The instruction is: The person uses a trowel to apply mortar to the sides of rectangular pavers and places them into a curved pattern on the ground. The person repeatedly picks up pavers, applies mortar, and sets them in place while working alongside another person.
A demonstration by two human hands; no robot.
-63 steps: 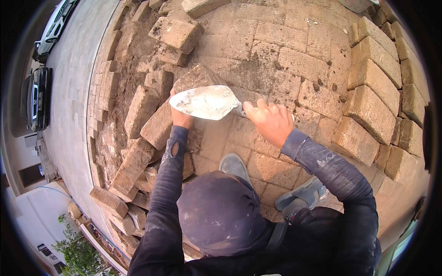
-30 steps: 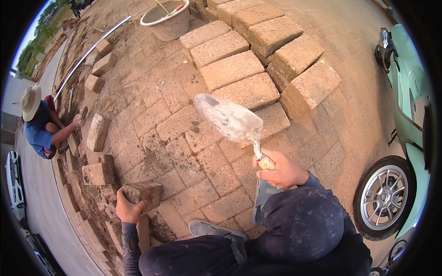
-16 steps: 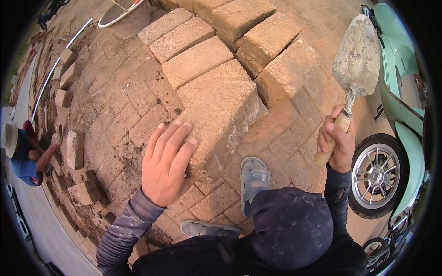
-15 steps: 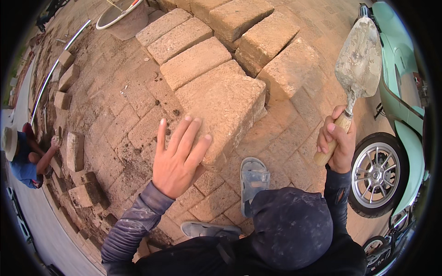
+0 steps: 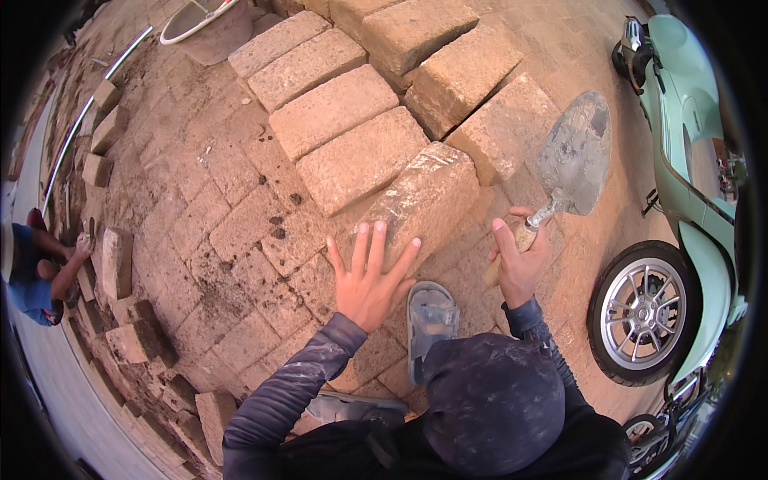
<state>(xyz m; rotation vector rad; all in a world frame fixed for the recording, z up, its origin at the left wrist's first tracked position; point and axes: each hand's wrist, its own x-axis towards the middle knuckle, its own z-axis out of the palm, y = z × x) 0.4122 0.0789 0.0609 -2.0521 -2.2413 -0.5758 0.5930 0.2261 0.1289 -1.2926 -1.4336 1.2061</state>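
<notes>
A tan paving brick [image 5: 428, 196] with pale scrapes on its upper face lies at a slant beside the row of bricks. Its near end is under the fingertips of my left hand [image 5: 370, 280], whose fingers are spread and do not wrap round it. My right hand [image 5: 524, 260] grips the wooden handle of a trowel [image 5: 574, 156]. The trowel's leaf-shaped blade, coated in dried grey mortar, points up and away, right of the brick. Part of the handle is hidden by my fingers.
Several matching bricks [image 5: 364, 148] are grouped ahead. A bucket [image 5: 212, 36] stands far left. Loose bricks [image 5: 118, 260] line the left edge, where another person [image 5: 40, 268] crouches. A mint-green scooter [image 5: 644, 308] is parked at right. Dark crumbs lie on the paving [image 5: 232, 268].
The brick under my left hand has gone from raised and overlapping the row to lower and slanted beside it. My right hand has brought the trowel lower and to the left.
</notes>
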